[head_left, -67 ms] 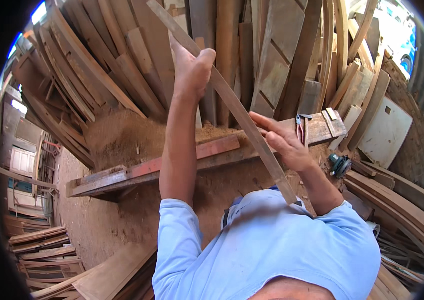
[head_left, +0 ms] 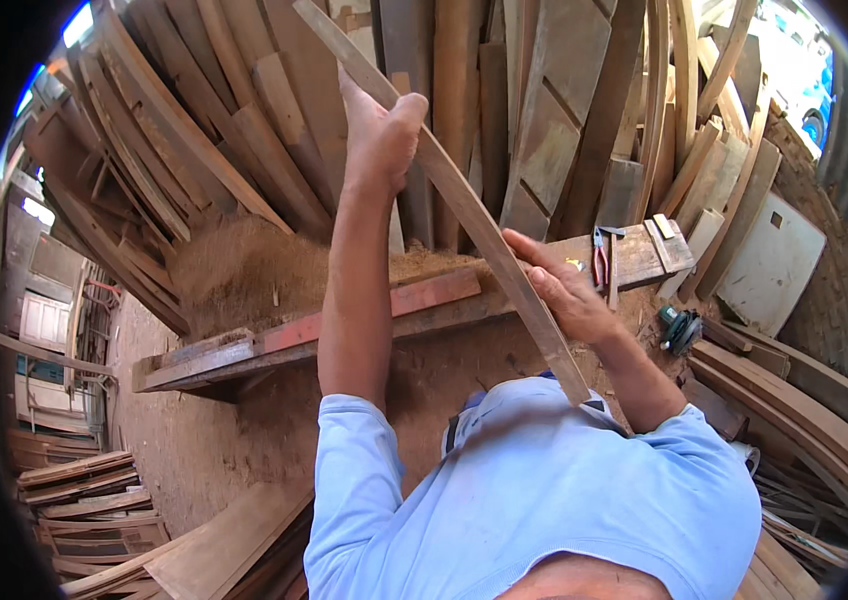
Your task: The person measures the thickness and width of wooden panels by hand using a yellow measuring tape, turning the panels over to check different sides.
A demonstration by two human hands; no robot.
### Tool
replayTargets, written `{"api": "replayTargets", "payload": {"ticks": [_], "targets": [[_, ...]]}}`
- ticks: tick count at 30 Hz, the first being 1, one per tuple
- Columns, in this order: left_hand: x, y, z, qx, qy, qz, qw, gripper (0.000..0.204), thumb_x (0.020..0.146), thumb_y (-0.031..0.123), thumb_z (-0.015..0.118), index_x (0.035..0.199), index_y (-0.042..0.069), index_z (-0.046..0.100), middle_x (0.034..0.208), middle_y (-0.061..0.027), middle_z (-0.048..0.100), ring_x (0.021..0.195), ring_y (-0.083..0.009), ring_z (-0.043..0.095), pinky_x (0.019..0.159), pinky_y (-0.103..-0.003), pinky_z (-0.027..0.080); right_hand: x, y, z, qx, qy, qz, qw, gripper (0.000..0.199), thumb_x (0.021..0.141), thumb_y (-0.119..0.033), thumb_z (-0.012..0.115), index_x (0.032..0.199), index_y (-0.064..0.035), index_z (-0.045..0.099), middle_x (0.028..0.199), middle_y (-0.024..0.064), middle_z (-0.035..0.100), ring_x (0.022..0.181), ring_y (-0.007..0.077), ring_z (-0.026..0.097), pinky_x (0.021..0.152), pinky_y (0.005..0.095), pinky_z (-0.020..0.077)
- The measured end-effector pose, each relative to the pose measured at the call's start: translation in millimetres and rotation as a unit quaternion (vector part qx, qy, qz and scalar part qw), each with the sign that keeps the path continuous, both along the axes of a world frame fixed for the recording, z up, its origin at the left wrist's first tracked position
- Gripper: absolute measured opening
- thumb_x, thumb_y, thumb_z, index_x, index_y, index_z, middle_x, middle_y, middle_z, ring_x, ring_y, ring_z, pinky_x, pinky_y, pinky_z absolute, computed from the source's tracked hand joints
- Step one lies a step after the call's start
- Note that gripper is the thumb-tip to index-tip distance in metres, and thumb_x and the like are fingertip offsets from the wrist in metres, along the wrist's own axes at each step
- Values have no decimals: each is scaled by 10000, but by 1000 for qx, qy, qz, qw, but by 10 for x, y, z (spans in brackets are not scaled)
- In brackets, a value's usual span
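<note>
I hold a long, slightly curved wooden strip point(head_left: 464, 205) that runs diagonally from the upper left down toward my chest. My left hand point(head_left: 379, 135) grips it high up, arm stretched out. Lower on the strip my right hand point(head_left: 564, 290) wraps around its edge. Below the strip lies a low wooden bench point(head_left: 244, 350) made of planks, one of them reddish, with sawdust point(head_left: 244, 265) heaped on and behind it.
Many planks and curved boards point(head_left: 544, 120) lean against the far wall. Red-handled pliers point(head_left: 600, 258) lie on the bench's right end. A green power tool point(head_left: 682, 328) sits on the ground at right, beside a white panel point(head_left: 774, 265). Stacked boards point(head_left: 84, 490) lie at lower left.
</note>
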State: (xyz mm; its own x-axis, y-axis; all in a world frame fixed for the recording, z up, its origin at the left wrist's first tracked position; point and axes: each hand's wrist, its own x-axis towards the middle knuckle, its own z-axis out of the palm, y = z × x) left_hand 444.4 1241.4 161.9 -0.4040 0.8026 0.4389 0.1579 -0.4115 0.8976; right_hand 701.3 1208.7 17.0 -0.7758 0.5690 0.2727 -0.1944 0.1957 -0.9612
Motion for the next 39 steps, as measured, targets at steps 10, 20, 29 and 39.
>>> {"api": "replayTargets", "payload": {"ticks": [10,20,29,39], "targets": [[-475,-188,-60,-18,-18,-25,999,913,798,6,562,1553,-32,50,1312,-223,476,1141,-285,567,968,-380,501,-281,-74,-1302,-36,-111,-111,987,559,1081,-282,349,1513,69,300,1554,228,377,1459,302,333,1193,346,246],[-714,-774,-92,-41,44,-26,998,824,744,81,566,1505,-26,271,1355,-168,482,1261,-268,479,1084,-366,368,-555,-277,-1589,112,-217,-64,968,724,1052,-420,394,1589,-34,99,1635,240,163,1533,368,108,1210,505,95],[-771,-1251,-281,-39,82,-26,996,884,739,132,605,1537,-18,255,1459,-159,445,1374,-256,411,1147,-364,291,-591,-23,-1929,-6,-146,-43,988,716,1036,-386,477,1554,27,205,1595,275,256,1511,359,213,1195,437,245],[-479,-2102,-429,-84,6,18,996,906,692,141,684,1508,-19,324,1414,-135,508,1325,-230,483,1123,-353,339,-462,2104,-2306,-44,-170,-277,945,698,1014,-433,537,1455,87,387,1493,279,435,1405,363,415,1162,406,323]]}}
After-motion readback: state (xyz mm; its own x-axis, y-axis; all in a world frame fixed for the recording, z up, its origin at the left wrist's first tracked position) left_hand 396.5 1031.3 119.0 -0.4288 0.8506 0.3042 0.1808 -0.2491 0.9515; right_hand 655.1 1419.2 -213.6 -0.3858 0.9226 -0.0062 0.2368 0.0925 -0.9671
